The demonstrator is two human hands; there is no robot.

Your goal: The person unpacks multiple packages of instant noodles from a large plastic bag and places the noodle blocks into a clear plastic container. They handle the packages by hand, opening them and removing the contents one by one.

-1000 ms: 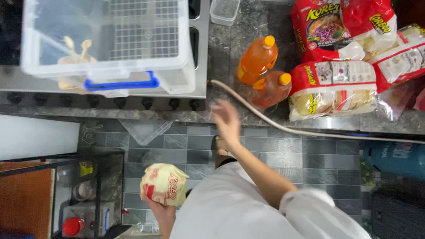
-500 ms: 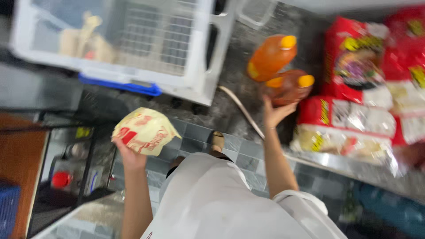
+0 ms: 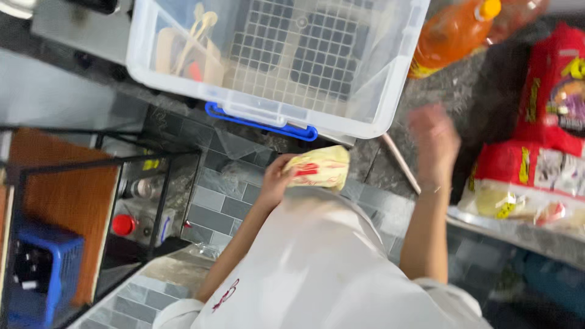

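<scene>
My left hand (image 3: 274,180) grips a pale yellow packet with red print (image 3: 318,168), held just below the blue handle (image 3: 262,123) of a clear plastic bin (image 3: 378,91). Inside the bin, pale utensils and a small box lie over a grid. My right hand (image 3: 434,141) is blurred, raised over the dark stone counter between the bin and the red snack bags (image 3: 551,91). Nothing is in it and its fingers look loosely apart. Orange bottles (image 3: 457,33) lie beyond it.
More bagged snacks (image 3: 530,189) sit at the counter's right edge. A thin pale tube (image 3: 399,161) runs along the counter. At left, a black wire rack holds a red-capped bottle (image 3: 124,224), with a blue crate (image 3: 46,274) beside it. Grey tile floor lies below.
The view has swung and tilted. My left hand has carried the packet up and rightwards, close under the bin's handle. My right hand has drawn back from the orange bottles.
</scene>
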